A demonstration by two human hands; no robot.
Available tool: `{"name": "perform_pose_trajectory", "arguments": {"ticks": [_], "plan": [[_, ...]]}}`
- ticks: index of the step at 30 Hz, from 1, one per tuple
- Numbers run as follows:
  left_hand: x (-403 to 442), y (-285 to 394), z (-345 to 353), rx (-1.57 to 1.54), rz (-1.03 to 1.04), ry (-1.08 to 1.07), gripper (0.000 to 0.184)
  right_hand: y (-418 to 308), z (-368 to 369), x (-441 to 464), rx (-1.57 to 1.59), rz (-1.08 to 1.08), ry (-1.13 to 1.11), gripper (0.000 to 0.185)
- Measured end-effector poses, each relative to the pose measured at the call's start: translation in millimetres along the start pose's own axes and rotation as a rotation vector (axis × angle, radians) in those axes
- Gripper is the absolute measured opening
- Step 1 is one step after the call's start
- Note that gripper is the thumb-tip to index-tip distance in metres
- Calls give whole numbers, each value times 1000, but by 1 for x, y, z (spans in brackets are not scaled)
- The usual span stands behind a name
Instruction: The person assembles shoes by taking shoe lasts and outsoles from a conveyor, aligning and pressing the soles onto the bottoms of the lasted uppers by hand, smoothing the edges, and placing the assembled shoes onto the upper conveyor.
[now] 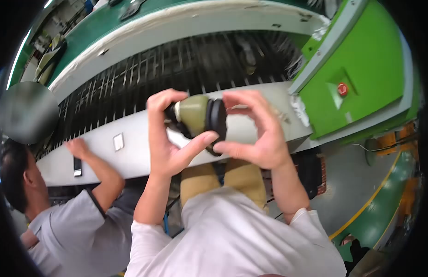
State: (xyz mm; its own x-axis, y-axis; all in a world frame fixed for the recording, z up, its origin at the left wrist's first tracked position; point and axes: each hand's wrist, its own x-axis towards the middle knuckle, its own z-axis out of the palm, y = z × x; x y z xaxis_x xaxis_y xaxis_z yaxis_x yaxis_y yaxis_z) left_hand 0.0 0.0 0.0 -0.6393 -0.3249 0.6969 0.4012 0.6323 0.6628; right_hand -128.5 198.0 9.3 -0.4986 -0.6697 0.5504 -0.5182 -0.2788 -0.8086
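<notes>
A rounded object (pixel 194 111) sits between a person's two bare hands, held above a pale ledge (pixel 137 154). The left hand (pixel 161 145) grasps it from the left: the fingers curl over its dark end, and the thumb stretches across below its middle. The right hand (pixel 268 138) grips the opposite end, fingertips at the upper edge and thumb at the lower, with a gap between palm and object. The middle of the object, between the two sets of fingers, is smooth olive green; toward the right fingers it ends in a thick, round black rim (pixel 217 119). Beyond the fingertips runs a dark, slatted bed (pixel 130 76). Well to the right of the right fingers is a bright green machine panel (pixel 361 69) with a red button (pixel 343 89).
</notes>
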Motion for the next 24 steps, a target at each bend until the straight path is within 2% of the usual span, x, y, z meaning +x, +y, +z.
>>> {"name": "perform_pose_trajectory", "arguments": {"ticks": [2,3,4,11,19,22,24], "plan": [[5,19,9,-79,-93,30,83,-19,-10,10,10,33,6,77],[9,-17,-8,-16,51,8,82,19,18,18,51,-96,64,72],[14,-21,-14,4,76,9,82,24,22,24,36,-148,78,72],[-7,-9,-7,-8,2,27,81,19,23,7,56,-88,83,70],[-4,-12,-4,-55,38,30,77,16,21,6,10,-85,88,67],[-7,-4,0,-115,-59,32,78,12,17,1,-43,-81,70,66],[-7,-2,-2,-102,2,-25,83,12,13,-2,-83,-77,58,66]]}}
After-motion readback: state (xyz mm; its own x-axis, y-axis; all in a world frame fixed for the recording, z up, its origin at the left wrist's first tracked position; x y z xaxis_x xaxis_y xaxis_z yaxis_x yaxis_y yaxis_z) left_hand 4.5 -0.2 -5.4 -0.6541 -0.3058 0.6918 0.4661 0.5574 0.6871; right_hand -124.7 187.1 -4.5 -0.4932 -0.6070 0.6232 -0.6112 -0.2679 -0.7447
